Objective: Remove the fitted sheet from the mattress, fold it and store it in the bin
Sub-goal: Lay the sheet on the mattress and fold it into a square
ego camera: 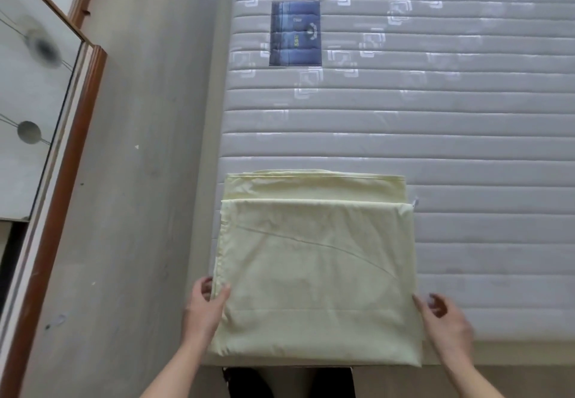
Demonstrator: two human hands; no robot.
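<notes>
Head view: one folded sheet point(317, 273) — left hand point(207, 301) pinches it, right hand point(448, 320) relaxed.

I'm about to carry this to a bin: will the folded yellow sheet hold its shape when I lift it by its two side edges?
Probably not. The folded sheet is thin, creased cloth, so its middle would likely sag between the left hand and right hand. Its stacked layers show offset edges at the far side, so they may slide apart. It looks light.
</notes>
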